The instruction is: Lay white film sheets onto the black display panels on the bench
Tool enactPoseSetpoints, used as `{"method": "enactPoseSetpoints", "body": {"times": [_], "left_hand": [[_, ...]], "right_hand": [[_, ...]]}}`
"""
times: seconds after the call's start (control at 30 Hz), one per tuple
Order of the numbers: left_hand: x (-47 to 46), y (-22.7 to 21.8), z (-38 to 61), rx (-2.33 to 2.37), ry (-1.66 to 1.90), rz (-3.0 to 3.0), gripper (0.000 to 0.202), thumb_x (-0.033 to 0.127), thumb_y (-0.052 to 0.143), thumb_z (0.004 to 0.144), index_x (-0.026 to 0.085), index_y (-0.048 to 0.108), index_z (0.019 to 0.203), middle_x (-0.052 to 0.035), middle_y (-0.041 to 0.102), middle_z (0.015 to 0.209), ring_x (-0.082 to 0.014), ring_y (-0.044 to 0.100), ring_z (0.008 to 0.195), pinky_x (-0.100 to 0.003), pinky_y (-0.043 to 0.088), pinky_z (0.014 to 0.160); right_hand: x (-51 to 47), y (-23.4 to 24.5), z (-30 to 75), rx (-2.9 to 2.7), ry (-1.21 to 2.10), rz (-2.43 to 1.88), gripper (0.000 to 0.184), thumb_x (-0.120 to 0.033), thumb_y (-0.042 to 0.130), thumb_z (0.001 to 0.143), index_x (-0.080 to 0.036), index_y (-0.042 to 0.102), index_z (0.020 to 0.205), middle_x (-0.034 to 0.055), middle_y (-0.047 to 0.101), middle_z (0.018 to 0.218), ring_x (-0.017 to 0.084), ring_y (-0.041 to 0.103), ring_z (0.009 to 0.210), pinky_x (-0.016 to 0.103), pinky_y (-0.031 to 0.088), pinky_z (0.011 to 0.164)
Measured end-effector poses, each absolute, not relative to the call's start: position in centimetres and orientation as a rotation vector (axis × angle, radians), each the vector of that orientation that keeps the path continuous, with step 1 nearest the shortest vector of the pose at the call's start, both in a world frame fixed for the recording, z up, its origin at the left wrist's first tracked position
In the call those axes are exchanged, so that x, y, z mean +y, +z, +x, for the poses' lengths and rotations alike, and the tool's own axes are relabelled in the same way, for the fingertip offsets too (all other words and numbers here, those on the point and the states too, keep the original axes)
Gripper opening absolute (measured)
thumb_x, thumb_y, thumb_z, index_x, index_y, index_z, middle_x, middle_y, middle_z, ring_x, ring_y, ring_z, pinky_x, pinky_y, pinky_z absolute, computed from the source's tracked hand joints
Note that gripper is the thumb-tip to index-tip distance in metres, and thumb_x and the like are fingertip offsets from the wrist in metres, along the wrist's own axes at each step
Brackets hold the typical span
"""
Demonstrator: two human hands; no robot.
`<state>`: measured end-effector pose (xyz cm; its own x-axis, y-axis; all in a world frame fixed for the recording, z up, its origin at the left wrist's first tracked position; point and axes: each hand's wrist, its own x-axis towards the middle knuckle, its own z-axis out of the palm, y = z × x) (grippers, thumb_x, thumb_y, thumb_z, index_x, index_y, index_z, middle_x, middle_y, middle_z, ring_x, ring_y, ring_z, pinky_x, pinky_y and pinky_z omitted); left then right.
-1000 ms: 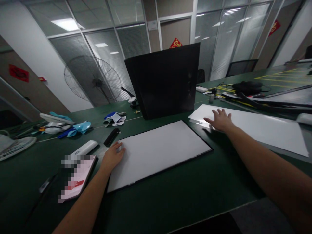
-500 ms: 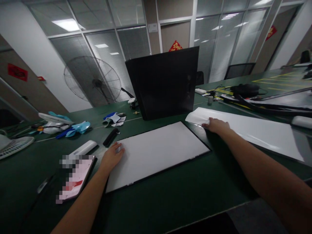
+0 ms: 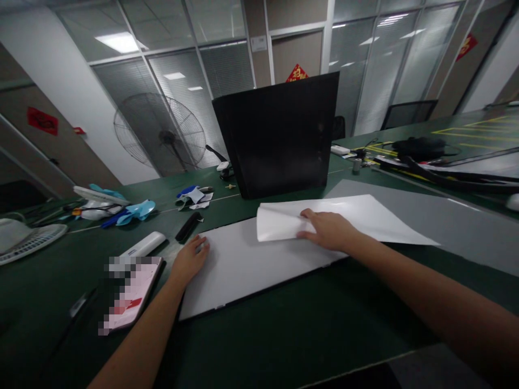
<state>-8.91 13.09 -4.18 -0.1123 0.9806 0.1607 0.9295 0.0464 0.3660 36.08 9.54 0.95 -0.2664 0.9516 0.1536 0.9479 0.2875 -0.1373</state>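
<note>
White film (image 3: 377, 219), a single sheet, is gripped near its left end by one right hand (image 3: 324, 229), whose thumb and fingers are closed on it. That end is curled over and is held above one framed panel (image 3: 231, 275), so that much of the panel's right half is hidden; whether the two are touching there cannot be told. The film's right end is seen against one grey sheet (image 3: 458, 224), by which part of the table's right side is covered

One left hand (image 3: 190, 260) is rested on the left edge of the same framed panel, its fingers relaxed and slightly bent. The panel is pale, bordered by a thin dark frame, and laid flat on one green table (image 3: 284, 335). Behind it one large black panel (image 3: 279, 140) is stood upright

To the left of the left hand, three separate items are set out: one pink phone (image 3: 140, 286), partly pixelated, one white oblong device (image 3: 144, 246), and one short black object (image 3: 188, 227), by which the framed panel's far left corner is neighboured. In the background one wire-caged fan (image 3: 168, 138), two chair backs (image 3: 409, 114) and three larger red signs (image 3: 42, 120) can be counted
</note>
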Motion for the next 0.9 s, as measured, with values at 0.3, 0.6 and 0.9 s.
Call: {"method": "enactPoseSetpoints", "body": {"times": [0.3, 0.6, 0.9], "left_hand": [[12.9, -3.9, -8.6, 2.139, 0.58, 1.989, 0.059, 0.06, 0.042, 0.1, 0.019, 0.071, 0.131, -0.0109, 0.054, 0.158, -0.0309, 0.055, 0.142, -0.041, 0.04, 0.118], [13.2, -4.0, -8.6, 2.235, 0.423, 2.048, 0.064, 0.057, 0.062, 0.09, 0.018, 0.064, 0.141, -0.012, 0.048, 0.162, -0.0328, 0.059, 0.137, -0.04, 0.043, 0.115], [12.9, -4.1, -9.0, 2.239, 0.58, 1.927, 0.065, 0.026, 0.059, 0.088, 0.018, 0.052, 0.152, -0.012, 0.063, 0.148, -0.0326, 0.065, 0.129, -0.041, 0.049, 0.107]], "right_hand": [[4.3, -0.3, 29.5, -2.707, 0.684, -0.847, 0.084, -0.072, 0.05, 0.097, -0.023, 0.036, 0.164, 0.0096, 0.021, 0.173, 0.031, 0.015, 0.16, 0.052, 0.013, 0.131], [10.2, -0.8, 35.8, -2.398, -0.01, -1.667, 0.069, -0.06, 0.031, 0.104, -0.012, 0.064, 0.142, 0.0206, 0.063, 0.142, 0.04, 0.057, 0.133, 0.066, 0.032, 0.119], [10.6, -1.8, 36.8, -2.589, 0.299, -1.497, 0.079, -0.074, 0.032, 0.1, -0.025, 0.042, 0.161, 0.0099, 0.03, 0.17, 0.041, 0.025, 0.156, 0.069, 0.02, 0.124]]}}
